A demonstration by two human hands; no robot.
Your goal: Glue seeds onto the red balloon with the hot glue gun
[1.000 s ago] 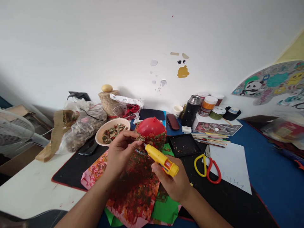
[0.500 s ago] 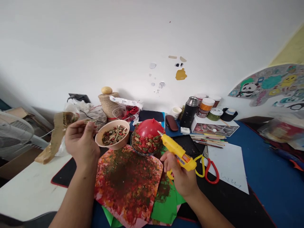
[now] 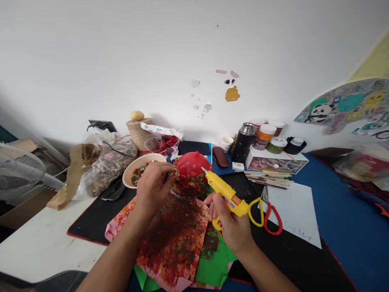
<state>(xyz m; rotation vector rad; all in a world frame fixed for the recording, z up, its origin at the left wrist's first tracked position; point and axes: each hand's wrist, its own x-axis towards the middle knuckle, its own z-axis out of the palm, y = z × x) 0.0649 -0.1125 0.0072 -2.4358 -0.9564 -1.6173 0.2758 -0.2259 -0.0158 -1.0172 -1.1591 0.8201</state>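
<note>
A red balloon [image 3: 191,163], its lower half covered with red and green bits, sits at the centre of the table. My left hand [image 3: 153,186] is pinched on a small piece and presses it against the balloon's left side. My right hand [image 3: 231,227] grips a yellow glue gun [image 3: 226,194], nozzle pointing up-left toward the balloon. A cream bowl [image 3: 131,170] of mixed coloured bits stands just left of the balloon, partly behind my left hand. Paint-stained paper [image 3: 173,239] lies beneath both hands.
Scissors with yellow and red handles [image 3: 267,215] lie right of the glue gun beside a white sheet [image 3: 296,211]. A black flask [image 3: 243,142], paint jars [image 3: 267,136] and sticks [image 3: 267,176] stand at the back right. Plastic bags [image 3: 105,162], a twine spool [image 3: 138,132] and a fan [image 3: 18,172] are at the left.
My left hand swung out to the left of the bowl, then came back to the balloon's left side with a small piece. My right hand drew the glue gun back to the right.
</note>
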